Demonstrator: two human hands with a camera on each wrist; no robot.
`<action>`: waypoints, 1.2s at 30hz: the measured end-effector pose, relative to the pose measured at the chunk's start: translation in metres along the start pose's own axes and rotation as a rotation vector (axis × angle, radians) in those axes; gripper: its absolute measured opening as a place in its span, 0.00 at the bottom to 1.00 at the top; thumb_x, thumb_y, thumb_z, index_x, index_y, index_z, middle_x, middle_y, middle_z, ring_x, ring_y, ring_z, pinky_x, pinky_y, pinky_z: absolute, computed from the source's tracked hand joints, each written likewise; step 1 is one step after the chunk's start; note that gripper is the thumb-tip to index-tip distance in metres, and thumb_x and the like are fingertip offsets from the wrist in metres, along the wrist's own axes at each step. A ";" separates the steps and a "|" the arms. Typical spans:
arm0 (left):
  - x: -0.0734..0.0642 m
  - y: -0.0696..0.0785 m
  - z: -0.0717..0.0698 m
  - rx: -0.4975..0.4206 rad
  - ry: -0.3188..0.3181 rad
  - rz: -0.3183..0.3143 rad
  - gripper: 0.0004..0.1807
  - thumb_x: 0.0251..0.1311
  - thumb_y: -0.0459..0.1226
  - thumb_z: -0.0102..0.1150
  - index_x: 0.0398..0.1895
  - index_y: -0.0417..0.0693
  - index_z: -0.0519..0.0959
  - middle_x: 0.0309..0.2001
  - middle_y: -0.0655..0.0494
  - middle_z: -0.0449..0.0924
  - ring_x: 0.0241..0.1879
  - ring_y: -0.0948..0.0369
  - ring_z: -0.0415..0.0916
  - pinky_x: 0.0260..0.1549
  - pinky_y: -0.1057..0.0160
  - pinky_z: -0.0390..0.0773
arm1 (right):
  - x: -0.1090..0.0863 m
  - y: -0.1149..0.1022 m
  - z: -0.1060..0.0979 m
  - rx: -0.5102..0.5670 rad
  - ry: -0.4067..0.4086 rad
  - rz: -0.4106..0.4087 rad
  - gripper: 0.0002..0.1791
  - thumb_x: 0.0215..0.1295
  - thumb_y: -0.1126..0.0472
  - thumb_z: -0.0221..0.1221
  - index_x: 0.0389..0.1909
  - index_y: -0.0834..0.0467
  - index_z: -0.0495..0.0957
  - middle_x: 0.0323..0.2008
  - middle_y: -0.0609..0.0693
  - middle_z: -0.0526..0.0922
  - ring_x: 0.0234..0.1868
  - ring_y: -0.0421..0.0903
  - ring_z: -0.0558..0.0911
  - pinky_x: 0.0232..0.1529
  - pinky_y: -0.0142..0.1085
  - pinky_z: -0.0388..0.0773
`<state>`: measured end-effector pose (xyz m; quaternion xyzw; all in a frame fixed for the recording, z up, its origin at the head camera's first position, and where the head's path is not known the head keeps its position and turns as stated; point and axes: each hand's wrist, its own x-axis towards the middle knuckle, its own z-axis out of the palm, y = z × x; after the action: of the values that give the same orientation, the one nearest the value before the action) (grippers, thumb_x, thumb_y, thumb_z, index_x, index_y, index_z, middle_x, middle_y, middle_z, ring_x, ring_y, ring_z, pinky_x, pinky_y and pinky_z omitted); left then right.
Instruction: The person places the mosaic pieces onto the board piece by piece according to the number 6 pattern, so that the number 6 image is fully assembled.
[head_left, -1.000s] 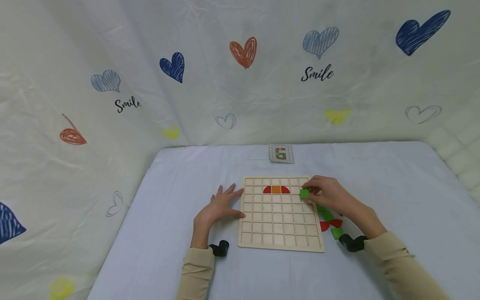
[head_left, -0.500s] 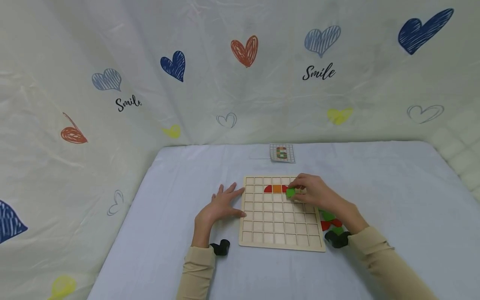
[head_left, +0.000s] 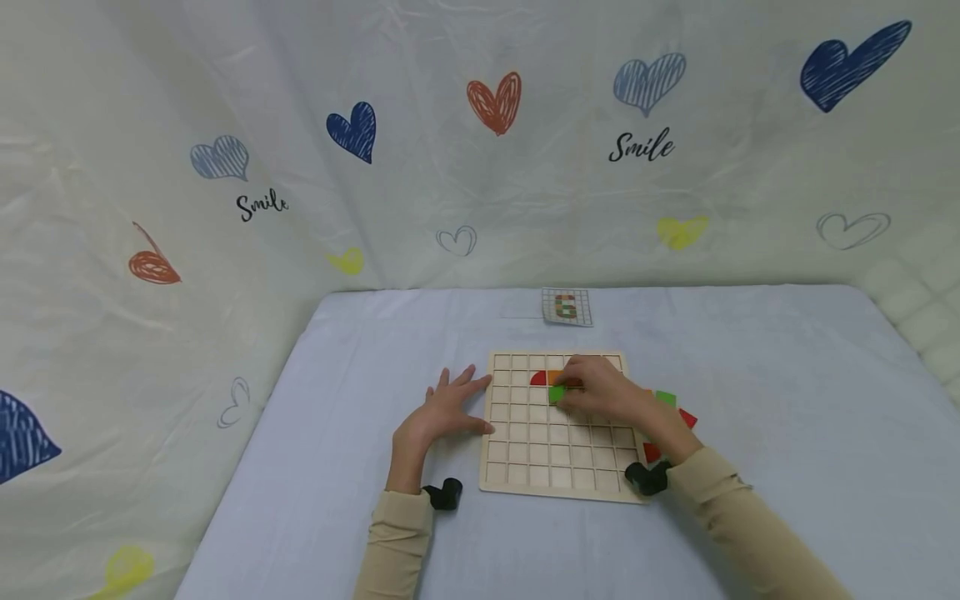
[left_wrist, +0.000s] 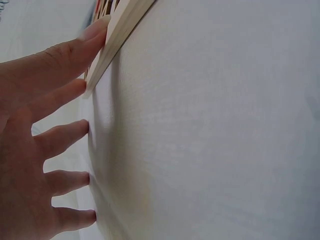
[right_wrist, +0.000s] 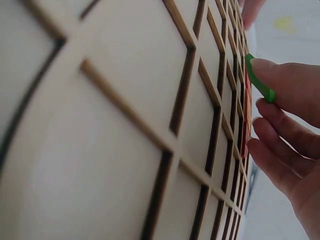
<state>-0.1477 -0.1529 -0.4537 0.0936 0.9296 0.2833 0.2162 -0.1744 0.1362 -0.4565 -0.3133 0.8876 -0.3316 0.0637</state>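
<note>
A square wooden grid board (head_left: 538, 432) lies on the white cloth. My left hand (head_left: 438, 417) is spread flat at its left side; in the left wrist view the thumb and index fingertip touch the board's edge (left_wrist: 120, 32), while the other fingertips rest on the cloth. Over the upper part of the board, my right hand (head_left: 607, 396) pinches a green tile (head_left: 556, 395) between thumb and fingers. In the right wrist view that green tile (right_wrist: 259, 80) is tilted. A red rounded tile (head_left: 538, 378) and an orange tile (head_left: 553, 377) sit in the row above, partly covered by the fingers.
Right of the board lie loose pieces, among them a green tile (head_left: 666, 399) and a red piece (head_left: 687, 418); my right forearm hides some. A small pattern card (head_left: 567, 307) lies behind the board. A white heart-printed sheet (head_left: 405, 200) hangs at the back.
My right hand has carried the green tile leftward across the board, from its right edge to just below the orange tile. The left hand has stayed at the board's left edge.
</note>
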 end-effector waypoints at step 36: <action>-0.001 0.001 -0.001 0.006 -0.010 0.005 0.46 0.58 0.47 0.74 0.79 0.61 0.64 0.84 0.53 0.47 0.82 0.39 0.28 0.76 0.30 0.38 | 0.019 -0.011 0.020 -0.139 -0.031 0.063 0.11 0.60 0.63 0.71 0.44 0.59 0.87 0.39 0.48 0.83 0.43 0.48 0.78 0.46 0.43 0.78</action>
<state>-0.1469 -0.1526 -0.4522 0.0978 0.9292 0.2806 0.2199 -0.1770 0.1075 -0.4629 -0.2938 0.9168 -0.2622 0.0659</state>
